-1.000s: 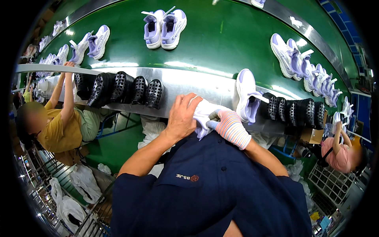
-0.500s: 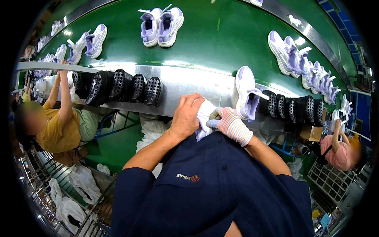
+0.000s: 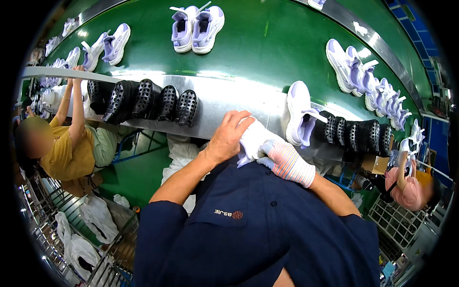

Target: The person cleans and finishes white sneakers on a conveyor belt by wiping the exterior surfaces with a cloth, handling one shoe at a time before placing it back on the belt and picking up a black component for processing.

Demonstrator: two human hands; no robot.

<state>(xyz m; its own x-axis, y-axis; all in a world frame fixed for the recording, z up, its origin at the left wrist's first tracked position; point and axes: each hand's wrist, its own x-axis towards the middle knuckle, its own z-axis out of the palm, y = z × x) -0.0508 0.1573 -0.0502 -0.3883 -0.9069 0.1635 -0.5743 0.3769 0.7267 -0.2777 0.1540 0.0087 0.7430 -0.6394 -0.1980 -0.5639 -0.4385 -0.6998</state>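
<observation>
Close against my chest is a white and lavender sneaker (image 3: 254,135), partly covered by my hands. My bare left hand (image 3: 224,140) grips its left side, fingers curled over the upper. A striped knit glove covers my right hand (image 3: 288,162), whose bent fingers hold the shoe's near right side. What the fingertips press on there is hidden. Just to the right, a matching sneaker (image 3: 299,112) rests on the metal ledge (image 3: 239,98), its strap sticking out.
Black studded shoe lasts (image 3: 158,103) line the ledge at left, with more lasts (image 3: 356,134) at right. Paired sneakers (image 3: 197,28) sit on the green conveyor (image 3: 267,43). Co-workers (image 3: 71,153) work on both sides. A wire rack (image 3: 107,253) holds white bags at lower left.
My gloved right hand has slid a little right and down along the sneaker. More of the white upper now shows between my hands. My left hand stays almost where it was.
</observation>
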